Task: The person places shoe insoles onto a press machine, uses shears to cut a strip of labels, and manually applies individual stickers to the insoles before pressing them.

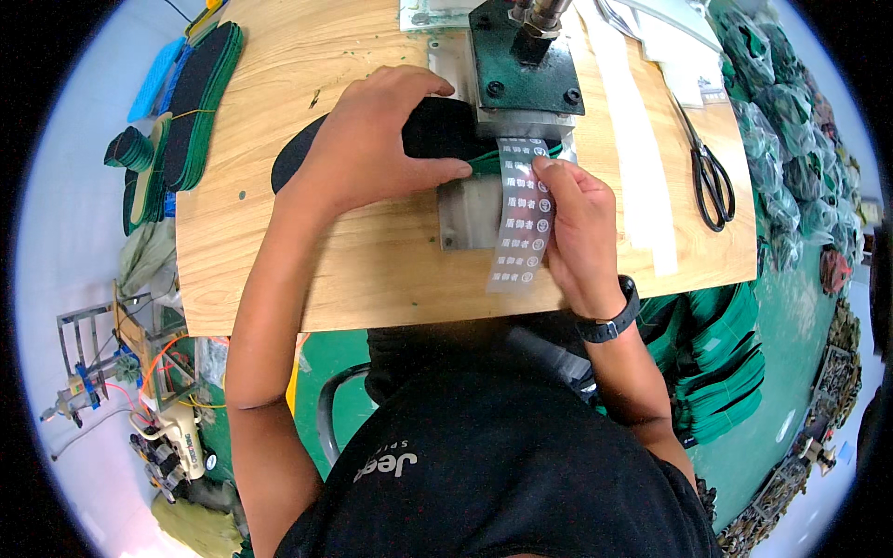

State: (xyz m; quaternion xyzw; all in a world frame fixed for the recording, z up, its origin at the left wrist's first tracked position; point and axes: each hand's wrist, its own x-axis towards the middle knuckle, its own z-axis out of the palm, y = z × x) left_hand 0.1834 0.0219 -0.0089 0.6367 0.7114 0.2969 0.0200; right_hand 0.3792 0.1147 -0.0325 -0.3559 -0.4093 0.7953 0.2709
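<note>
The insole (442, 126), black and finely textured on top with a green edge visible near the press, lies flat beneath the left hand (377, 139). This hand is spread, thumb and fingers wide apart across the insole's width. The right hand (579, 219) pinches a label strip (521, 223) between thumb and fingers at its right edge. The strip is flexible, translucent grey film, printed with repeated rows of white characters and a round emblem. Directly above the pinch is the dark, bolted rectangular press head (528, 79); left of it, a smooth metal plate (468, 219) sits on the wood-grain table (391, 279). Black-handled scissors (714, 191) lie to the right.
</note>
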